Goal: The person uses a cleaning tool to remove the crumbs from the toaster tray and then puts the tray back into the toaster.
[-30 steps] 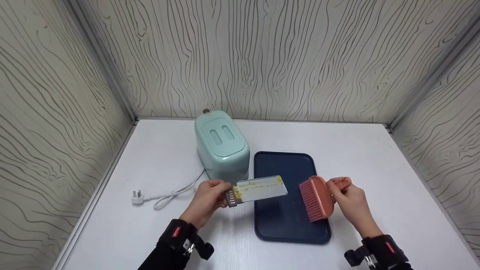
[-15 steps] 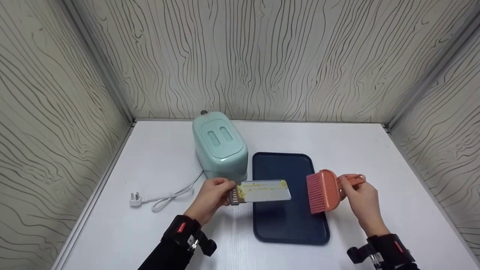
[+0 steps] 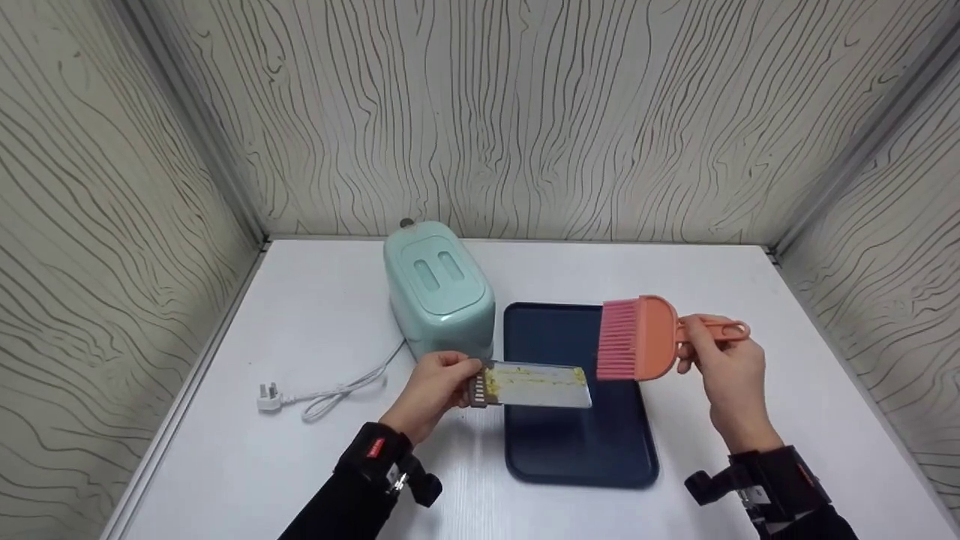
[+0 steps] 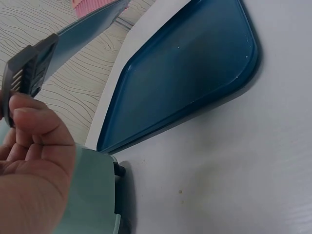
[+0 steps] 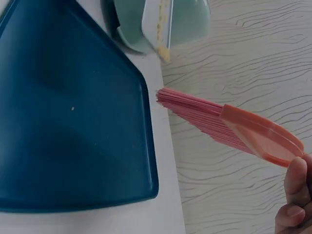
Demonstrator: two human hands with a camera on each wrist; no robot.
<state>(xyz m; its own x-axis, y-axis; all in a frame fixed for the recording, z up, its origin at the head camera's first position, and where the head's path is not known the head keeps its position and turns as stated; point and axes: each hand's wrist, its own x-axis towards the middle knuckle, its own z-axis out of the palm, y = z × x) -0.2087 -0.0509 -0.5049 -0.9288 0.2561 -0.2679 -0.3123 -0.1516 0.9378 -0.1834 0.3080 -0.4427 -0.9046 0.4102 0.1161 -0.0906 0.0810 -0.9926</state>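
Observation:
My left hand (image 3: pixel 431 391) pinches the grey slotted end of a toaster crumb tray (image 3: pixel 538 391), which it holds out flat above the left part of a dark blue tray (image 3: pixel 581 457). Yellow crumbs lie along the crumb tray's far edge and at both its ends. By its thin handle my right hand (image 3: pixel 733 375) grips an orange hand brush (image 3: pixel 657 337) with pink bristles (image 5: pixel 195 114). The bristles point left, above the blue tray's right side and apart from the crumb tray. In the left wrist view the crumb tray's underside (image 4: pixel 80 36) shows.
A mint green toaster (image 3: pixel 446 300) with its top cover on stands behind my left hand. Its white cord and plug (image 3: pixel 268 399) lie on the white table (image 3: pixel 360 472) to the left. A few small crumbs (image 4: pixel 180 192) dot the table. Patterned walls (image 3: pixel 480 120) enclose the back and sides.
The brush has risen and moved away from me, its bristles swinging level toward the left. The crumb tray has shifted a little to the right and turned slightly. Both hands keep their hold.

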